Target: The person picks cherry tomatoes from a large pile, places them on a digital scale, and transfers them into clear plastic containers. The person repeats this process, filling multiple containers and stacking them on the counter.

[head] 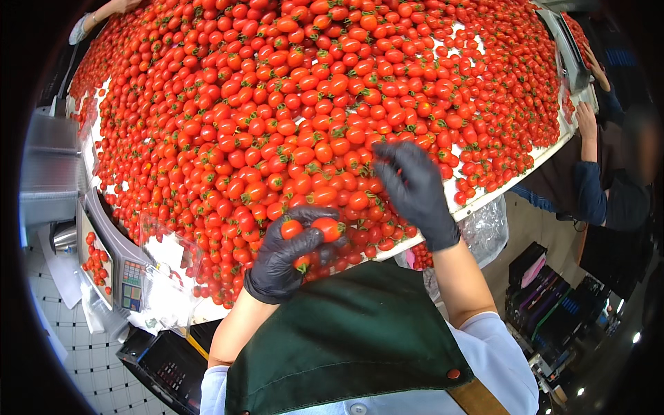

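Observation:
Red cherry tomatoes (280, 129), many with green calyxes, cover a large white table (485, 199) in front of me. My left hand (288, 249), in a black glove, is closed on several cherry tomatoes (327, 229) near the table's front edge. To its right, my right hand (412, 187), also in a black glove, is over the tomatoes with its fingers bent and apart; no tomato shows in it, though the space under the fingertips is partly hidden.
A scale (124, 264) with tomatoes on its pan and a clear plastic container (168, 275) are at the left. Stacked clear containers (52, 166) lie beyond. Black crates (168, 363) stand below. Another person's hand (587, 122) is at the right edge, another person's arm (96, 18) at top left.

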Demonstrator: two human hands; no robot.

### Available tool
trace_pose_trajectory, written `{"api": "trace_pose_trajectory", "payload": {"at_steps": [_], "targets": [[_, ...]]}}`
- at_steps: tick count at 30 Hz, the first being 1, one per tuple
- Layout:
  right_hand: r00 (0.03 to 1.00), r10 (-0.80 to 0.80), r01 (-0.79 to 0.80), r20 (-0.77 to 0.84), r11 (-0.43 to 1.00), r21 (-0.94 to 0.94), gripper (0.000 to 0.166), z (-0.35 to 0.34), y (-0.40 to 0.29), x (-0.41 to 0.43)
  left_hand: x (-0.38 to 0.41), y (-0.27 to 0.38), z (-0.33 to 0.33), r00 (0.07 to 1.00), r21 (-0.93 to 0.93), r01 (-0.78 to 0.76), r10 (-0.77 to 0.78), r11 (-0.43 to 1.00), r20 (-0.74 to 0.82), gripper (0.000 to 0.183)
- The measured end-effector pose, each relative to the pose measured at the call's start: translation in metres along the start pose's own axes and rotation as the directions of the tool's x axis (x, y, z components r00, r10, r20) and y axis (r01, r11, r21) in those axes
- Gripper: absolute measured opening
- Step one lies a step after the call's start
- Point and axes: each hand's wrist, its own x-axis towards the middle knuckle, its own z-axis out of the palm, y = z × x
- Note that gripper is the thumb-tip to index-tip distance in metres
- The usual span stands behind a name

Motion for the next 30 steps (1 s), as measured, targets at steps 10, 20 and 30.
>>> {"api": "trace_pose_trajectory", "payload": {"at_steps": [10,20,30], "targets": [[0.987,-0.038,0.09,0.159,0.939,-0.331,0.022,0.021,-0.006,0.034,-0.007,0.011,-0.011,0.986,0.474,-0.002,0.08,0.881,-0.144,0.03],[0.974,0.049,-0.046,0.22,0.999,-0.016,0.014,0.041,-0.009,0.037,-0.003,0.007,-0.01,0.951,0.511,-0.121,0.247,0.851,-0.187,0.04],[0.897,-0.135,0.314,0.422,0.865,-0.391,0.029,0.04,-0.015,0.038,-0.009,0.009,-0.012,0.999,0.334,-0.028,0.042,0.942,-0.032,0.021]]}}
